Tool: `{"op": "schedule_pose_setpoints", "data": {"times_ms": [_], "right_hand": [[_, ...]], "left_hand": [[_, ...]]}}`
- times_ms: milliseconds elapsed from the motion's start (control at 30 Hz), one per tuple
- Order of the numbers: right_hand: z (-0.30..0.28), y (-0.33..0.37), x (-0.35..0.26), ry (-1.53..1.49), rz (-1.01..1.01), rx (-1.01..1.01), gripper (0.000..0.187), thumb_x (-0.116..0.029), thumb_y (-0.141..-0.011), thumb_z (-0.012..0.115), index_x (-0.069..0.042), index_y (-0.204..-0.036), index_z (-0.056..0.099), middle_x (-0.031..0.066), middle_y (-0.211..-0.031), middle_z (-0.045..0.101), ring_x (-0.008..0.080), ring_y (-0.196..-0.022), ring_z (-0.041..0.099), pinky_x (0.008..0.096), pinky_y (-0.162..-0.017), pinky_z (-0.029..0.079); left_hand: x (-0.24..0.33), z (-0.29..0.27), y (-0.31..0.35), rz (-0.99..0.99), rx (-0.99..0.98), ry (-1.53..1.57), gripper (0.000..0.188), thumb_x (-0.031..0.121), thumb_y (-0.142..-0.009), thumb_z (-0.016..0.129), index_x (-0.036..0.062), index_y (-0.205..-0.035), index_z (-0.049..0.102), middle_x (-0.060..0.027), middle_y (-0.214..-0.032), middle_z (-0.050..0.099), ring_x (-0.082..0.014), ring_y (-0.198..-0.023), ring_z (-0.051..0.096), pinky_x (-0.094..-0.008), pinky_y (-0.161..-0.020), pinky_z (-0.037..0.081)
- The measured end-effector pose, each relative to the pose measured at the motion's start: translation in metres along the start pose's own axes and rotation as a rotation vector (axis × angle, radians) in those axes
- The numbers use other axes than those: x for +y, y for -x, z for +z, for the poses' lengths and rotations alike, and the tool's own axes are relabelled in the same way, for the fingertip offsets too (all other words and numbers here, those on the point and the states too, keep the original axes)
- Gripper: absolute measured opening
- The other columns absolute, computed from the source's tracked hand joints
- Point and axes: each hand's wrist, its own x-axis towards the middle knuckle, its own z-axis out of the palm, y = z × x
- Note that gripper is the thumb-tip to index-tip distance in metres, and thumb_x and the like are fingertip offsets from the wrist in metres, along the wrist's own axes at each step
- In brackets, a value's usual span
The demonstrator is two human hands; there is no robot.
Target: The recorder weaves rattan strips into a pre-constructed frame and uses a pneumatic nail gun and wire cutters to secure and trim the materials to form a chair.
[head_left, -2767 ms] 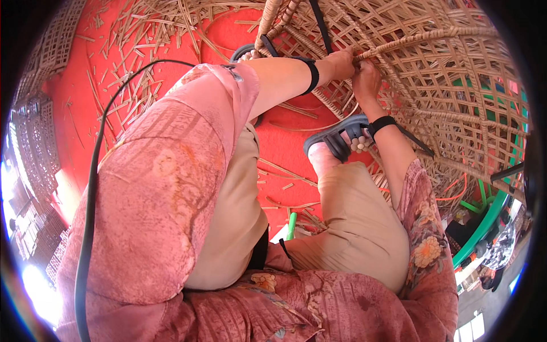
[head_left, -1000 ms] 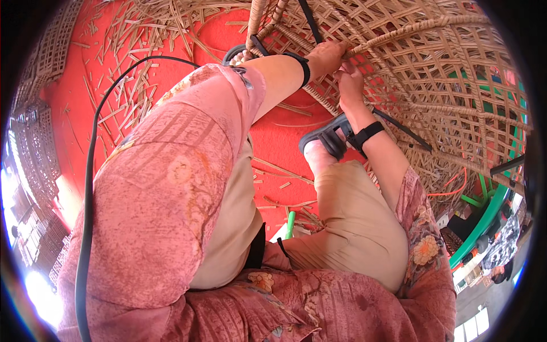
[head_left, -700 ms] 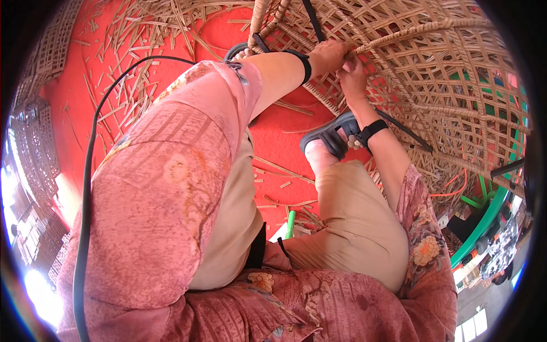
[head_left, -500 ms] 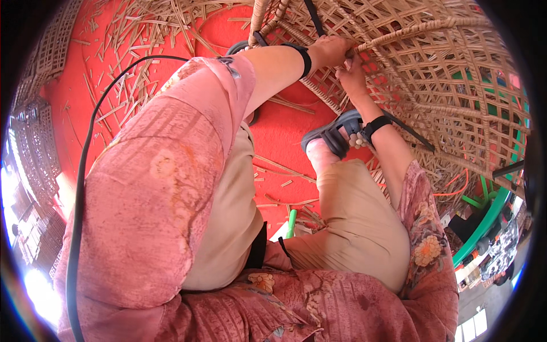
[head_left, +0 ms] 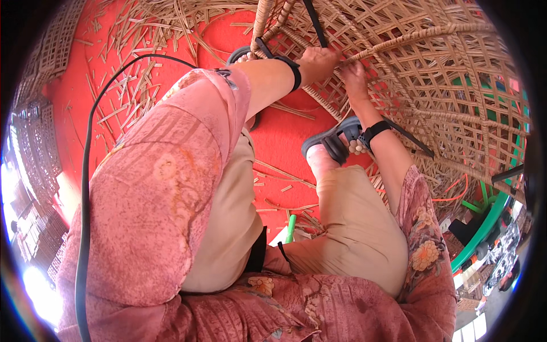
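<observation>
Left of the wicker frame [head_left: 423, 71] before the person [head_left: 142, 228], cane offcuts [head_left: 151, 23] litter the red floor [head_left: 285, 137]. At the frame's rib [head_left: 399, 41] the left hand [head_left: 319, 62] is curled, the right hand [head_left: 354, 81] just beside, fingers bent; what they grip, I can't tell.

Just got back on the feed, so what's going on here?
A seated person has both hands at a large openwork wicker piece, ahead and to the right. The left hand and right hand are close together near one end of a wrapped rib; exactly what the fingers grip is too small to tell. Loose strips lie scattered over the red floor.
</observation>
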Motion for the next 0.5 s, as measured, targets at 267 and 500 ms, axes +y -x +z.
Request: {"op": "schedule_pose_setpoints", "data": {"times_ms": [267, 500], "right_hand": [[0.021, 0.014, -0.034, 0.247, -0.016, 0.117, 0.032, -0.022, -0.074, 0.071, 0.002, -0.093, 0.062, 0.0133, -0.081, 0.066, 0.0206, -0.075, 0.062, 0.0333, -0.069, 0.047], [0.010, 0.011, -0.037, 0.581, -0.218, 0.084, 0.025, -0.019, -0.073, 0.069, -0.005, -0.094, 0.068, 0.0173, -0.083, 0.066, 0.0308, -0.075, 0.064, 0.0369, -0.069, 0.048]], "left_hand": [[0.049, 0.036, 0.053, 0.190, -0.221, -0.113, 0.024, 0.025, -0.081, 0.060, 0.0038, -0.090, 0.067, -0.0106, -0.089, 0.068, -0.0265, -0.081, 0.068, -0.0412, -0.072, 0.052], [0.046, -0.001, 0.039, -0.019, -0.644, 0.257, 0.034, 0.036, -0.084, 0.058, 0.0035, -0.087, 0.069, -0.0101, -0.078, 0.068, -0.0258, -0.083, 0.067, -0.0405, -0.074, 0.052]]}}
